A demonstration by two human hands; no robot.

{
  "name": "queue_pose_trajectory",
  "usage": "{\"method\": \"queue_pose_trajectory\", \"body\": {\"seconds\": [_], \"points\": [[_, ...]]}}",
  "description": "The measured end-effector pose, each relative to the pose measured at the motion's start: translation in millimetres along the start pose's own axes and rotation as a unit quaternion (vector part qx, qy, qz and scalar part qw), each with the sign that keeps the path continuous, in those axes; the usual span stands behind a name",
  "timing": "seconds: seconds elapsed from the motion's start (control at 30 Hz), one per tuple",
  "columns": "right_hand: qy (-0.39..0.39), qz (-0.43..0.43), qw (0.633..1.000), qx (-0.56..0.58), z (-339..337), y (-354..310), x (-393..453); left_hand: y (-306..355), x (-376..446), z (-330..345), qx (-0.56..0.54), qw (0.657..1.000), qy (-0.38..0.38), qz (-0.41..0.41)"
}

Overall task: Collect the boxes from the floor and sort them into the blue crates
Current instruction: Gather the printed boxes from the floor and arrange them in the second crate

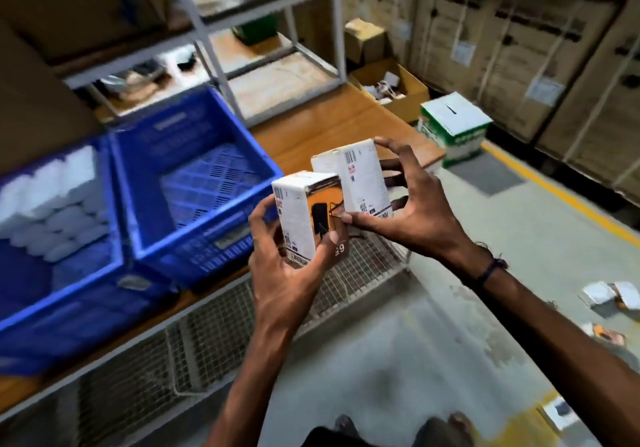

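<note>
In two hands (287, 273), two boxes (304, 214).

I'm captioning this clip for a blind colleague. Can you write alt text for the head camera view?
A person's left hand and right hand each grip a small white box, one nearer and one behind, above two blue crates on a wooden bench. The left crate holds white boxes; more boxes lie on the floor at right.

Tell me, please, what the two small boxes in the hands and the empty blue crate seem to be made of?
Left box and right box: apparently thin printed cardboard, white with barcodes, sharp folded edges, slight sheen. Crate: looks like rigid moulded plastic, given its uniform blue colour and slotted walls and floor.
</note>
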State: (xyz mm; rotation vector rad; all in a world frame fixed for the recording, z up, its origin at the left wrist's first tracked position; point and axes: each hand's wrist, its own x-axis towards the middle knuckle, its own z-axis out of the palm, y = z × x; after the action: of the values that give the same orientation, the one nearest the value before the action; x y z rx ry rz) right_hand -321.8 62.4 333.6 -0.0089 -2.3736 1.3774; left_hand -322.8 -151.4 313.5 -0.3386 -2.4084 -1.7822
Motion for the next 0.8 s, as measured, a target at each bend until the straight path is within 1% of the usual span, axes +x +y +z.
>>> {"method": "queue_pose_trajectory", "body": {"seconds": [0.1,0.2,0.3,0.47,0.63,0.73,0.8], "points": [[-0.021,-0.033,0.999,0.017,38,-29,35,-1,20,-45,0.014,0.998,0.053,0.005],[-0.04,-0.054,0.997,0.028,71,-46,64,-5,37,-75,0.004,0.995,0.098,-0.008],[-0.073,-0.072,0.994,0.044,102,-55,93,-13,53,-95,0.005,0.99,0.141,-0.026],[-0.137,-0.098,0.983,0.072,145,-56,140,-27,82,-112,0.032,0.976,0.209,-0.046],[-0.189,-0.118,0.971,0.089,176,-50,183,-41,117,-116,0.076,0.963,0.244,-0.079],[-0.246,-0.118,0.961,0.043,190,-39,208,-47,137,-116,0.11,0.957,0.248,-0.104],[-0.278,-0.137,0.951,0.004,199,-31,224,-52,147,-115,0.124,0.955,0.242,-0.121]]}}
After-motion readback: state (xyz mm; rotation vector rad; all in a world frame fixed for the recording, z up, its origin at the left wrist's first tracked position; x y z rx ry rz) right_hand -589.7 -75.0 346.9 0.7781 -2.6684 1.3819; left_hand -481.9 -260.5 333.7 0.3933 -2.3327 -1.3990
